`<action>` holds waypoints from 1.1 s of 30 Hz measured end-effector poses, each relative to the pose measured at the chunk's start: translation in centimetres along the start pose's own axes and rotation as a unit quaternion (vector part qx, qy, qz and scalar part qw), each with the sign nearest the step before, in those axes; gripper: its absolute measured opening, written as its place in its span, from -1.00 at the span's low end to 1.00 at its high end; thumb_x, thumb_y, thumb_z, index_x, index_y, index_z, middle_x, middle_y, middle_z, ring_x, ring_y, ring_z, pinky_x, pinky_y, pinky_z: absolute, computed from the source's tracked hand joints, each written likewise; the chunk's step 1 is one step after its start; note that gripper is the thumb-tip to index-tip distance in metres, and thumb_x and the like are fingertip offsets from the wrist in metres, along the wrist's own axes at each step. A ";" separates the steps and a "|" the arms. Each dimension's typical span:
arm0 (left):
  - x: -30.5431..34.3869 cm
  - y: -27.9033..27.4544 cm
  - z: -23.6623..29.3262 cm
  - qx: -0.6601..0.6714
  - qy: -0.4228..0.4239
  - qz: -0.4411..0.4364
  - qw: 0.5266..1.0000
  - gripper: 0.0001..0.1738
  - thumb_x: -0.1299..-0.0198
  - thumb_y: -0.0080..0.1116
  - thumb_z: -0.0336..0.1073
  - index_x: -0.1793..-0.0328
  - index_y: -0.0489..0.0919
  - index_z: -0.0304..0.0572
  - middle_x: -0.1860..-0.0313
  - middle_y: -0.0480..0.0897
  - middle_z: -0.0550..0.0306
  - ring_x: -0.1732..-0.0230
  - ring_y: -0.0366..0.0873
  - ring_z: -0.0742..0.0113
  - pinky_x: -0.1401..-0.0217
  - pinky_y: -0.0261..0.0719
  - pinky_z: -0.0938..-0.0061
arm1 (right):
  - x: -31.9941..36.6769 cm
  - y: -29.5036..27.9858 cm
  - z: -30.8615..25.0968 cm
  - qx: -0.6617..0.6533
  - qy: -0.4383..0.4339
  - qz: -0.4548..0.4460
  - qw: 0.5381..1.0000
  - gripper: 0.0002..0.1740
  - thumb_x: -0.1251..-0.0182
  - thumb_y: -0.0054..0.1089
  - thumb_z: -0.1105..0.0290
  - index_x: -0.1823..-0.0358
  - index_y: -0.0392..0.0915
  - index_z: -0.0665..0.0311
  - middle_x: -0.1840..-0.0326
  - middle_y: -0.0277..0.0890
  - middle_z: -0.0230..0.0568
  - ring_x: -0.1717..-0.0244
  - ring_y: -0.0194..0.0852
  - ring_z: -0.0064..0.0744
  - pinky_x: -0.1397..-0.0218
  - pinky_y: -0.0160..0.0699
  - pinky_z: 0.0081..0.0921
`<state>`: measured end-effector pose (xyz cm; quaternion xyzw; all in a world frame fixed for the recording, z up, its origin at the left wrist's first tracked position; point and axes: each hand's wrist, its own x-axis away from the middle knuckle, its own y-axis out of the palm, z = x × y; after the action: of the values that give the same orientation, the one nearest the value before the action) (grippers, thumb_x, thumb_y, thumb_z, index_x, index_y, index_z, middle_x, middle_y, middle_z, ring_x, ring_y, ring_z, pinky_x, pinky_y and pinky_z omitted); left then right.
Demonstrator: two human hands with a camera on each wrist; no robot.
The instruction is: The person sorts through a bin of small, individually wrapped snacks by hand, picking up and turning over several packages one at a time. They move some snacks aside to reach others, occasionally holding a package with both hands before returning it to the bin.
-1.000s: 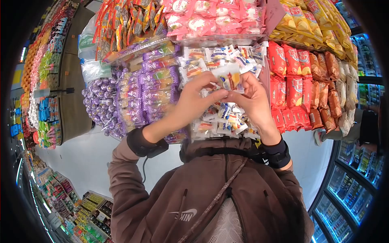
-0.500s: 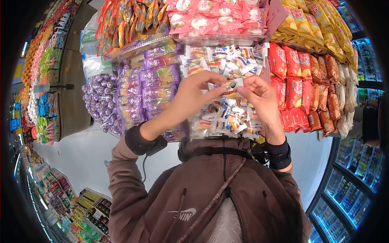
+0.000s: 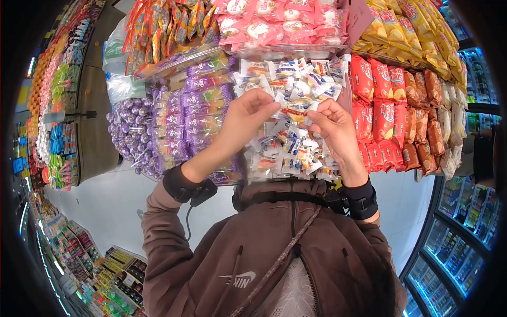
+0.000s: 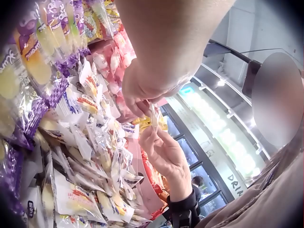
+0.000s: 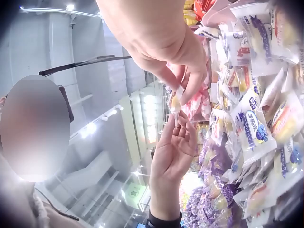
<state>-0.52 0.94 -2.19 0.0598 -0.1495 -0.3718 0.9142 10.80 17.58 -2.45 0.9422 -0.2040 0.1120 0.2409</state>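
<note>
Above a heap of similar packets [image 3: 301,148], a small white snack packet [image 3: 297,108] with blue, yellow and red print is stretched between two hands. My left hand [image 3: 242,122] pinches its left end with thumb and forefinger. At the other end, my right hand [image 3: 336,132] grips it between thumb and fingers. In the left wrist view the packet [image 4: 155,115] shows edge-on between the fingertips. The right wrist view has the packet [image 5: 175,100] below the right hand [image 5: 166,47], with the left hand [image 5: 173,149] at its lower end.
Purple packs [image 3: 206,111] and purple lollipops [image 3: 132,129] fill the left side. Red packs [image 3: 384,113] lie to the right, beyond a pink divider. Pink bags [image 3: 280,24] and yellow bags [image 3: 406,31] stand behind. Lit drink coolers [image 3: 459,211] line the far right.
The packet was upright a second ago; it has since been turned and lowered slightly, and now lies lengthwise between the hands. The left fingers have drawn back a little to the left.
</note>
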 end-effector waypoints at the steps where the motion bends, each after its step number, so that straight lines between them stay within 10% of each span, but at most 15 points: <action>1: 0.0 -0.1 -0.1 0.002 -0.001 -0.001 1.000 -0.91 -0.15 0.14 -0.41 0.29 0.46 -0.23 0.35 0.53 0.32 0.31 0.46 0.64 0.23 0.50 0.67 | 0.0 0.0 0.0 0.003 0.003 0.002 1.000 -0.89 -0.18 0.16 0.53 0.42 0.40 0.22 0.47 0.47 -0.48 0.55 0.30 -0.84 0.55 0.24 -0.84; 7: 0.1 -0.1 -0.1 0.008 -0.009 0.003 1.000 -0.90 -0.16 0.13 -0.41 0.28 0.45 -0.23 0.35 0.53 0.31 0.31 0.47 0.63 0.21 0.53 0.64 | -0.3 -0.6 0.5 0.027 0.015 0.001 1.000 -0.89 -0.18 0.17 0.52 0.44 0.40 0.23 0.47 0.46 -0.49 0.56 0.28 -0.85 0.54 0.25 -0.88; 10: 0.1 -0.1 -0.1 0.005 -0.012 0.005 1.000 -0.90 -0.15 0.14 -0.40 0.28 0.45 -0.23 0.35 0.53 0.30 0.31 0.47 0.62 0.22 0.53 0.64 | -0.3 -0.9 0.5 0.031 0.026 -0.017 0.999 -0.94 -0.26 0.01 0.60 0.36 0.35 0.31 0.38 0.51 -0.29 0.35 0.49 -0.65 0.07 0.63 -0.41; 19: 0.4 -0.7 -1.4 -0.044 0.003 0.010 0.999 -0.86 -0.14 0.18 -0.35 0.31 0.45 -0.19 0.38 0.52 0.36 0.36 0.42 0.68 0.36 0.39 0.71 | -0.2 -0.7 0.4 0.136 0.007 -0.013 0.991 -0.91 -0.22 0.09 0.58 0.39 0.37 0.27 0.38 0.52 -0.34 0.35 0.50 -0.65 0.28 0.54 -0.69; 20: 0.6 -0.7 -1.4 -0.044 -0.010 0.011 0.999 -0.86 -0.13 0.19 -0.34 0.32 0.45 -0.19 0.38 0.52 0.37 0.36 0.41 0.68 0.36 0.38 0.71 | -0.3 -0.3 0.8 0.115 -0.039 -0.012 0.992 -0.87 -0.17 0.16 0.55 0.43 0.37 0.28 0.52 0.47 -0.43 0.60 0.30 -0.84 0.48 0.45 -0.77; 33: 2.5 -3.4 -1.4 -0.027 0.025 0.015 0.999 -0.83 -0.26 -0.02 -0.34 0.08 0.41 -0.23 0.17 0.58 0.09 0.19 0.54 0.40 0.13 0.45 0.55 | -5.9 -0.9 -4.5 0.241 -0.099 0.028 0.965 -0.86 -0.12 0.20 0.54 0.37 0.39 0.35 0.50 0.51 -0.32 0.46 0.48 -0.65 0.43 0.48 -0.70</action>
<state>-0.64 -3.26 -3.72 0.0426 -0.1172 -0.3599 0.9246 5.38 22.48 -0.79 0.9728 -0.2199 0.0711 -0.0180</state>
